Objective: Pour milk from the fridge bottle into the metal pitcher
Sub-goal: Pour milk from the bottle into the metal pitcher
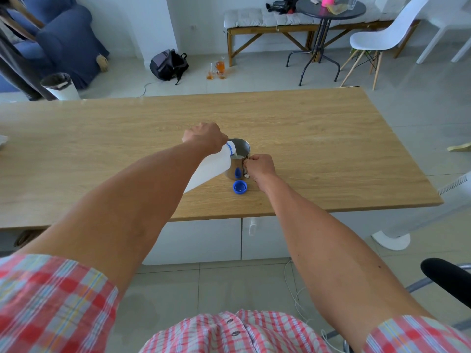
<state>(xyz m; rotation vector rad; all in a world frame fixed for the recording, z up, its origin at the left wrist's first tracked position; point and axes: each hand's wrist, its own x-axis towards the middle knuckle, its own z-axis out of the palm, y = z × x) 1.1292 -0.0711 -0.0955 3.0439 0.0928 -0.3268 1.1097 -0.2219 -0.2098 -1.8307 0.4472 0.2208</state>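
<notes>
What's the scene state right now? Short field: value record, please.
stage: pouring under way
left hand: grips the tilted bottle near its neck
right hand: holds the pitcher by its handle
bottle mouth: over the pitcher's rim, milk visible inside
cap: off, lying on the table just in front of the pitcher
pitcher: upright on the table

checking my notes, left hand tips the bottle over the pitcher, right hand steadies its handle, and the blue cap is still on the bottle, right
Not quite. The head view shows the blue cap off, lying on the table just in front of the pitcher. The rest holds: left hand tips the bottle, right hand steadies the handle.
</notes>
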